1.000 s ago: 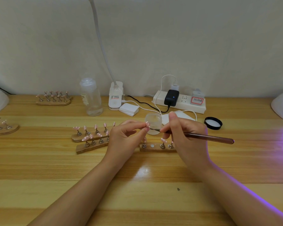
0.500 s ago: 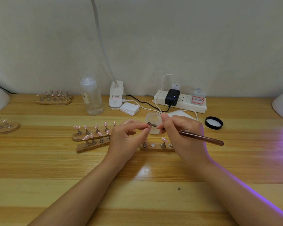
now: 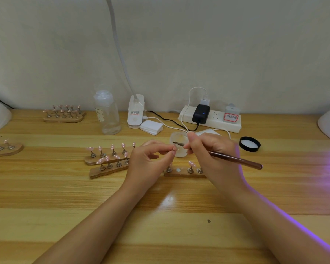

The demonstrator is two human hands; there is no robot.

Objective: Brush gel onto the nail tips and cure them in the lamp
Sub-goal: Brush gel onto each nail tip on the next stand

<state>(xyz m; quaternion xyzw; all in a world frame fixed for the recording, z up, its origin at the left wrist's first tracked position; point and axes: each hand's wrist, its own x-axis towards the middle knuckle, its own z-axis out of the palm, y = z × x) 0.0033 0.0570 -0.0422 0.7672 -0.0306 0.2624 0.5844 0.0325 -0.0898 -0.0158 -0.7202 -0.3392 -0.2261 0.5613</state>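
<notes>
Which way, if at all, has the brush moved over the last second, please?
Yes. The brush, held by the right hand, has shifted left: its handle end has drawn leftward relative to the black lid.

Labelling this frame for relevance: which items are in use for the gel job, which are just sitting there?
In use: left hand pinching a nail tip; right hand holding brush; gel jar; wooden holder.

Idle: clear bottle, power strip, black lid, wipe pads.

Left hand point(image 3: 149, 159) pinching; right hand point(image 3: 211, 149) gripping, fingers curled.
</notes>
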